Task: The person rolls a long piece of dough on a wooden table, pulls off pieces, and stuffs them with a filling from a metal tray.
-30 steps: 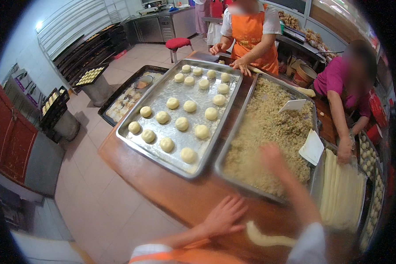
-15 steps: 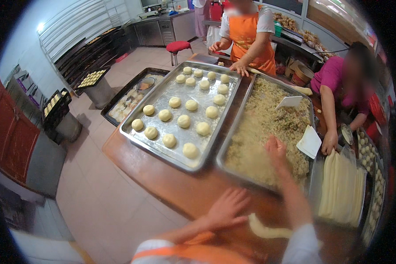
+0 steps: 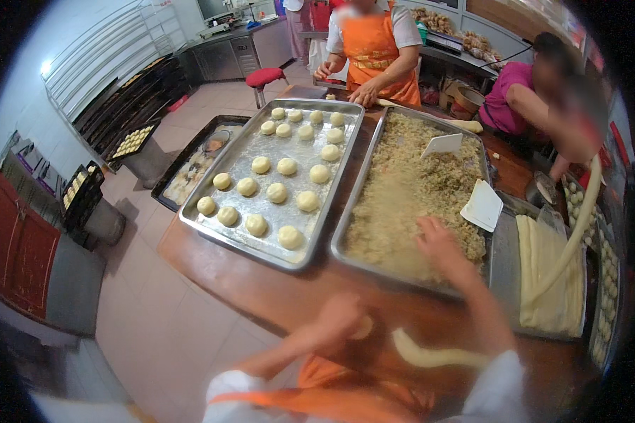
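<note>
My left hand, curled and blurred, is over the bare wooden table with a small pale piece of dough at its fingers. My right hand reaches into the tray of crumbly filling, fingers apart and slightly bent. A long dough rope lies beside my right forearm. Left of the filling is a steel tray holding several dough balls. Two white scrapers rest in the filling tray.
A co-worker in orange stands beyond the table. Another in pink, at right, holds up a long dough strip from a tray of strips. Dark baking trays, a red stool and racks stand around.
My left hand, earlier spread flat, has curled, with a dough piece now showing at it. My right hand has shifted slightly within the filling. The pink co-worker has lifted a dough strip.
</note>
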